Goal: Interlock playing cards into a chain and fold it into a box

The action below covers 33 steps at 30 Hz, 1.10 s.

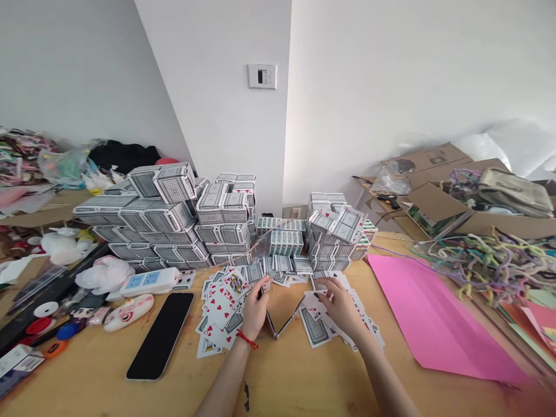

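My left hand (255,310), with a red string round the wrist, pinches the top of a playing card (270,319) standing on edge on the wooden table (299,376). My right hand (341,307) holds a second leaning card (292,315); the two cards meet at their lower edges in a V shape. Loose playing cards (219,310) lie spread face up and face down under and around both hands. Behind them rise stacks of boxed card decks (174,223).
A black phone (161,335) lies at the left, with a white power strip (150,282) behind it. A pink paper sheet (428,321) covers the right side, with pipe cleaners (482,255) and cardboard boxes (438,200) beyond. Tape rolls and small toys (65,324) crowd the far left.
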Tool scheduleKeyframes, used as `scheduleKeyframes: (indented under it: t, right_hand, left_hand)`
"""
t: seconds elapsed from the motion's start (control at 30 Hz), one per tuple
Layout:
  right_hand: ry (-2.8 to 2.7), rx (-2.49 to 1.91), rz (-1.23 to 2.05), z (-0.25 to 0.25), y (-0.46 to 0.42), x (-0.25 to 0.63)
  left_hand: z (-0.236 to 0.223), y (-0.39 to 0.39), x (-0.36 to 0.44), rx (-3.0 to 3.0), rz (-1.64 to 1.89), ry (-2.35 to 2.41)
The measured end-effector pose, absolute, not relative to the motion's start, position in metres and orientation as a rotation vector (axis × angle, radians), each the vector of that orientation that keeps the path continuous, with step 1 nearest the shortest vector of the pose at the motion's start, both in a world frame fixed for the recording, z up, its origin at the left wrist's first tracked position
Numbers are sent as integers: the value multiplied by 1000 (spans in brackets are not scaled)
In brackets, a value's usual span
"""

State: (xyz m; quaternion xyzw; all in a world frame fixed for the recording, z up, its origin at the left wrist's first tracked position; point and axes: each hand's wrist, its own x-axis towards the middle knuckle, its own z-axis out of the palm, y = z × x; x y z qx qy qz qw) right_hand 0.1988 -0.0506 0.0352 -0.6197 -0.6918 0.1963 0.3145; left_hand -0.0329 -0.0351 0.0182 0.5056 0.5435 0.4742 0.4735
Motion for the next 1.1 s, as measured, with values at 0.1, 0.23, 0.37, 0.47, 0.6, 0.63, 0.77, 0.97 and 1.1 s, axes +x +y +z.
scheduleKeyframes:
  t: [0.1,0.23,0.37,0.47,0.6,0.63,0.77,0.97,1.1]
  right_hand:
    - [-1894,-1552,553,32,-39,195]
    - [-1921,-1525,479,30,-17,180]
    - [-1787,-1567,510,29,-3,171]
    - [-1687,-1550,506,29,-3,170]
    - [-1508,-1519,564,26,-12,162]
    - [-1466,-1503,602,23,-14,158]
    - [-1389,-1369,822,12,-22,141]
    - [-1293,-1196,1033,8,-27,136]
    - [-1244,-1135,1113,9,-28,137]
  left_hand:
    - [21,-28,-36,1235,1063,1158]
    - [30,-17,-37,1264,909,1075]
    - [35,-15,-36,1255,846,1018]
    - [34,-20,-36,1231,924,980]
    - [29,-24,-35,1232,1070,997]
    - [27,-25,-35,1234,1096,1023]
    - [24,-23,-33,1234,1127,1138]
    - [24,-22,-35,1255,1116,1207]
    - [23,-20,-36,1248,1117,1226]
